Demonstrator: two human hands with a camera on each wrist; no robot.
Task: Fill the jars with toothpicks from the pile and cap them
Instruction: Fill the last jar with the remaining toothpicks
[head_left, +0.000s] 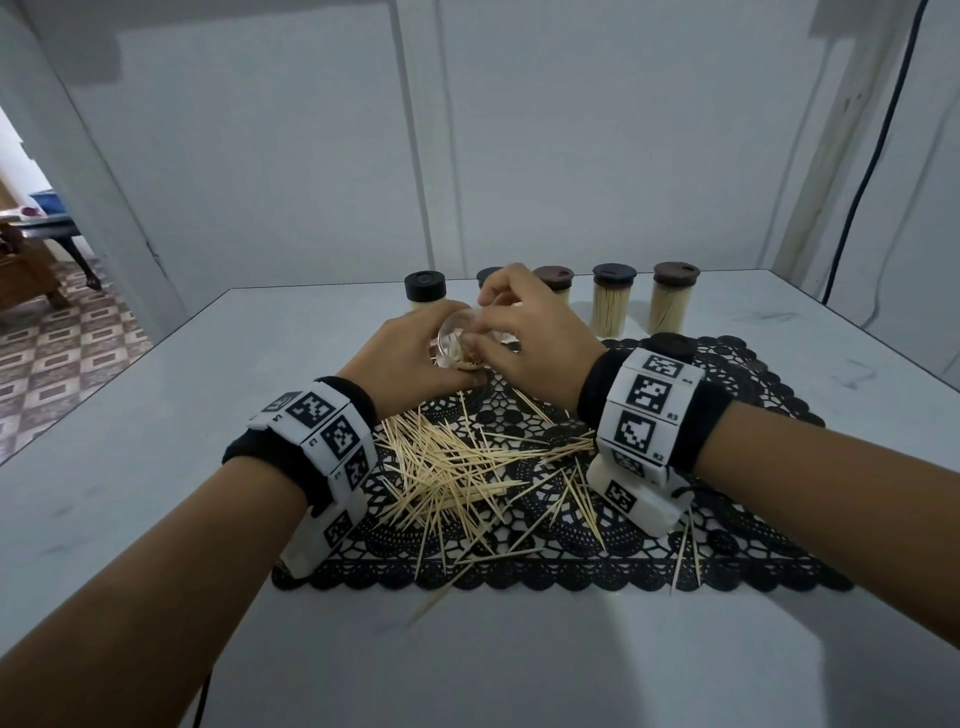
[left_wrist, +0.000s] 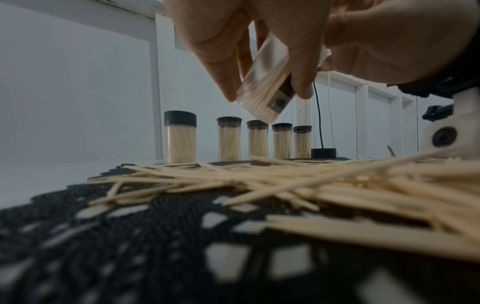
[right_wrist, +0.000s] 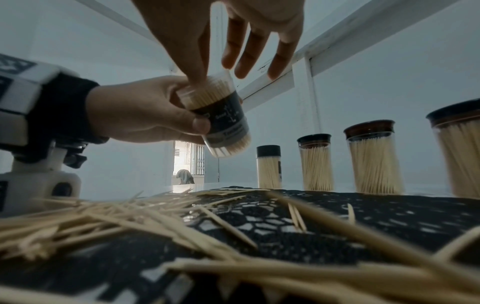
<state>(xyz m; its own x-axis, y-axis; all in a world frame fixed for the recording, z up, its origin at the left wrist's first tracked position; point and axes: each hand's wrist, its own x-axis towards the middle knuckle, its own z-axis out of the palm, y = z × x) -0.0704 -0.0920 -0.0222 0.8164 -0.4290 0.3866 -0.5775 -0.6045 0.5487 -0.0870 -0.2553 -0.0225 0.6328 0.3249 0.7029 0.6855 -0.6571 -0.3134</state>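
Observation:
My left hand (head_left: 441, 358) grips a clear jar (head_left: 456, 332) that is tilted with its open mouth towards me; it has no cap and toothpicks show inside. In the left wrist view its fingers (left_wrist: 221, 61) wrap the jar (left_wrist: 265, 82) above the mat. My right hand (head_left: 483, 327) is at the jar's mouth, thumb and forefinger pinching toothpicks there, while its other fingers (right_wrist: 249, 55) stand spread above the jar (right_wrist: 223, 123). The loose pile of toothpicks (head_left: 457, 467) lies on the black lace mat (head_left: 727, 530) under both wrists. A loose black cap (head_left: 670, 344) sits on the mat beside my right wrist.
Several filled, capped jars stand in a row along the back of the white table (head_left: 156, 467), among them one at the left (head_left: 425, 291) and two at the right (head_left: 613, 306) (head_left: 672, 301). A wall is close behind them. A black cable (head_left: 872, 182) hangs at right.

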